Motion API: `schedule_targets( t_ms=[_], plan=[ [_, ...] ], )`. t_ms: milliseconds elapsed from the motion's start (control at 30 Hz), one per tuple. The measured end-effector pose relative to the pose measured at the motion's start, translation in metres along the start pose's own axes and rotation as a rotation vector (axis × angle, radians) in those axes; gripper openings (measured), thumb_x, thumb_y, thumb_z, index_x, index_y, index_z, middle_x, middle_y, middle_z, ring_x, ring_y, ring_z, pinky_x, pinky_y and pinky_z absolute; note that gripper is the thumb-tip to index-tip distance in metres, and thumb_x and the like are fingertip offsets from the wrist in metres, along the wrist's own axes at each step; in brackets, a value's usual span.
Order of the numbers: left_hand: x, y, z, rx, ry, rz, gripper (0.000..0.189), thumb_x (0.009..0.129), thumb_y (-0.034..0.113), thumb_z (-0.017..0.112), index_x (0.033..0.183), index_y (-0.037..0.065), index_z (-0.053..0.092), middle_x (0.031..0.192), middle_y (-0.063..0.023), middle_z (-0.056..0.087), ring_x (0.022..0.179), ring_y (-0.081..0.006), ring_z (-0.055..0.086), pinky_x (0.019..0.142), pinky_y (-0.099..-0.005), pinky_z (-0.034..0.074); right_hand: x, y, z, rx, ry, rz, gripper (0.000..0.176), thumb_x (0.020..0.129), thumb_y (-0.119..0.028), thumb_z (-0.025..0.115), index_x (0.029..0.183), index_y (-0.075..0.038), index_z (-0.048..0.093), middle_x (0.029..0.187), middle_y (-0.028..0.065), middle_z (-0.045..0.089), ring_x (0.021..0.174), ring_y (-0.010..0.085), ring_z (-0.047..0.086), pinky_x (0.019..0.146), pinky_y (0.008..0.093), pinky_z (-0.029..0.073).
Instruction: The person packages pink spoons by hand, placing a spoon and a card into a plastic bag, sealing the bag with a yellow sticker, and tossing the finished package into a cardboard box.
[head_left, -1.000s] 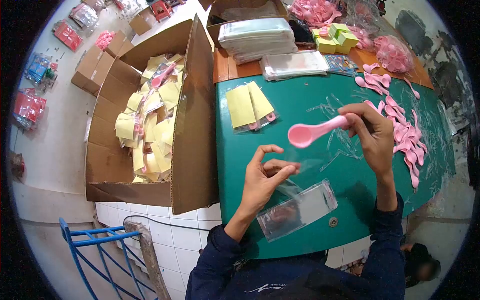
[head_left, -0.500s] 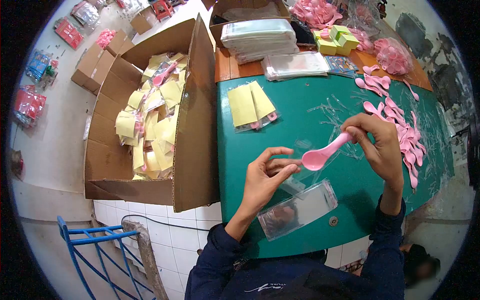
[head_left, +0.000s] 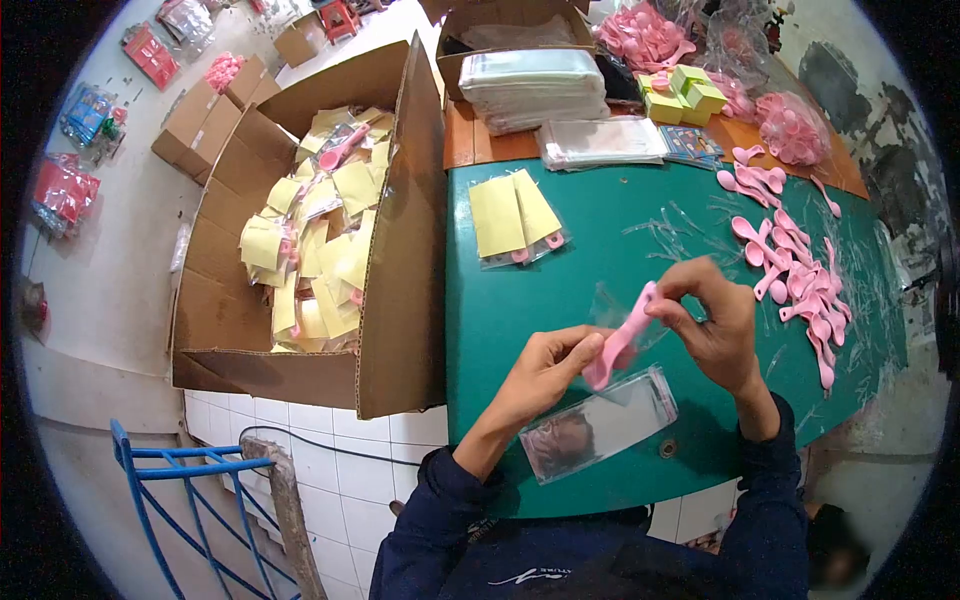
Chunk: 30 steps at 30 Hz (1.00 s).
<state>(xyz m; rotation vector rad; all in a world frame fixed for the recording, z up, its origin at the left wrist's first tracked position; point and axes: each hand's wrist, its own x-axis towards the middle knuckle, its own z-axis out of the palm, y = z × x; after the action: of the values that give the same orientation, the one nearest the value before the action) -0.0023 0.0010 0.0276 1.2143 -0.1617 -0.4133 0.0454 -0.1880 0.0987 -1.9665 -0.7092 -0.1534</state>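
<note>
Right hand (head_left: 708, 312) grips pink plastic spoon (head_left: 624, 340) by handle; spoon now steeper, bowl brought against left hand (head_left: 552, 368), which pinches clear film bag (head_left: 606, 311). Spoon, bag now overlap; whether inside, cannot tell.

Spoon (head_left: 624, 338): smooth plastic, slight sheen; near bag (head_left: 600, 427): clear glossy film; table (head_left: 500, 310): smooth, satin; left box (head_left: 405, 260): matt cardboard; cards (head_left: 496, 217): matt paper; near-left rail (head_left: 200, 466): glossy painted metal; sleeves (head_left: 425, 520): matt cloth
</note>
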Motion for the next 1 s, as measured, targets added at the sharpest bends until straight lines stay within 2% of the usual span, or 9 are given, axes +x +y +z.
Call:
schedule_targets(
  t_ms=[100, 233, 333, 467, 533, 633, 767, 900, 1000],
  plan=[
    [-0.001, 0.003, -0.003, 0.011, 0.043, 0.049, 0.033, 0.097, 0.023, 0.045, 0.112, -0.003, 0.059, 0.095, -0.0086, 0.064, 0.089, -0.0125, 0.059, 0.081, -0.0258, 0.047, 0.013, 0.007, -0.004, -0.102, -0.257, -0.325, 0.034, 0.088, -0.034, 0.057, 0.088, -0.001, 0.063, 0.089, 0.011, 0.06, 0.079, 0.0188, 0.06, 0.068, 0.0314, 0.049],
    [-0.002, 0.006, -0.006, -0.121, 0.112, 0.134, 0.032, 0.096, 0.023, 0.045, 0.112, -0.001, 0.059, 0.099, -0.0119, 0.065, 0.091, -0.0149, 0.061, 0.081, -0.0264, 0.048, 0.059, 0.055, -0.022, 0.308, -0.445, -0.309, 0.051, 0.094, -0.044, 0.038, 0.097, -0.002, 0.066, 0.106, 0.0117, 0.058, 0.089, 0.0219, 0.058, 0.078, 0.0333, 0.049],
    [-0.003, 0.005, -0.008, -0.186, 0.12, 0.163, 0.032, 0.096, 0.024, 0.045, 0.112, -0.001, 0.059, 0.101, -0.0138, 0.065, 0.093, -0.0166, 0.061, 0.083, -0.0275, 0.048, 0.137, 0.202, -0.083, -0.473, 0.105, -0.058, 0.04, 0.092, -0.031, 0.044, 0.087, 0.003, 0.066, 0.094, 0.0172, 0.064, 0.082, 0.0213, 0.061, 0.069, 0.0323, 0.048],
    [-0.002, 0.005, -0.007, -0.086, 0.151, 0.164, 0.034, 0.096, 0.027, 0.044, 0.109, -0.002, 0.058, 0.102, -0.0183, 0.064, 0.094, -0.0222, 0.063, 0.078, -0.0301, 0.05, 0.17, 0.341, -0.137, -0.878, 0.198, 0.379, 0.037, 0.08, -0.036, 0.062, 0.088, 0.001, 0.064, 0.079, 0.02, 0.064, 0.074, 0.0319, 0.062, 0.064, 0.0423, 0.046],
    [0.0, 0.005, -0.009, -0.085, 0.144, 0.193, 0.034, 0.097, 0.027, 0.043, 0.109, -0.002, 0.058, 0.102, -0.018, 0.064, 0.093, -0.0212, 0.062, 0.079, -0.0305, 0.05, 0.165, 0.348, -0.136, -1.037, 0.172, 0.383, 0.037, 0.076, -0.036, 0.066, 0.084, 0.0, 0.064, 0.076, 0.0213, 0.064, 0.071, 0.0351, 0.062, 0.063, 0.0452, 0.046],
    [0.001, 0.002, -0.01, -0.114, 0.148, 0.153, 0.035, 0.097, 0.028, 0.043, 0.109, -0.001, 0.058, 0.103, -0.0177, 0.064, 0.094, -0.0213, 0.062, 0.08, -0.0306, 0.049, 0.166, 0.349, -0.139, -0.635, 0.102, 0.43, 0.033, 0.072, -0.033, 0.068, 0.08, -0.001, 0.065, 0.079, 0.0234, 0.063, 0.07, 0.0382, 0.062, 0.065, 0.047, 0.046],
    [0.003, 0.003, -0.01, -0.11, 0.128, 0.124, 0.035, 0.097, 0.028, 0.042, 0.11, -0.001, 0.058, 0.104, -0.0174, 0.064, 0.096, -0.0216, 0.062, 0.082, -0.0305, 0.049, 0.161, 0.287, -0.115, -0.885, 0.368, 0.467, 0.023, 0.07, -0.028, 0.065, 0.078, -0.006, 0.067, 0.078, 0.0162, 0.065, 0.07, 0.0353, 0.062, 0.065, 0.0445, 0.047],
    [0.004, 0.006, -0.007, -0.078, 0.139, 0.094, 0.036, 0.097, 0.028, 0.042, 0.113, -0.001, 0.057, 0.104, -0.0168, 0.064, 0.096, -0.0216, 0.062, 0.082, -0.0306, 0.05, 0.152, 0.319, -0.12, -1.095, 0.557, -0.01, 0.02, 0.075, -0.025, 0.063, 0.085, -0.009, 0.067, 0.084, 0.0139, 0.064, 0.066, 0.0335, 0.059, 0.06, 0.043, 0.047],
    [0.003, 0.01, -0.007, -0.074, 0.164, 0.038, 0.036, 0.097, 0.027, 0.042, 0.114, 0.0, 0.056, 0.104, -0.0162, 0.064, 0.096, -0.0219, 0.062, 0.082, -0.0306, 0.05, 0.141, 0.24, -0.113, -0.734, 0.417, -0.007, 0.019, 0.08, -0.021, 0.061, 0.089, -0.006, 0.065, 0.089, 0.0091, 0.063, 0.064, 0.0228, 0.058, 0.053, 0.0359, 0.047]
  ],
)
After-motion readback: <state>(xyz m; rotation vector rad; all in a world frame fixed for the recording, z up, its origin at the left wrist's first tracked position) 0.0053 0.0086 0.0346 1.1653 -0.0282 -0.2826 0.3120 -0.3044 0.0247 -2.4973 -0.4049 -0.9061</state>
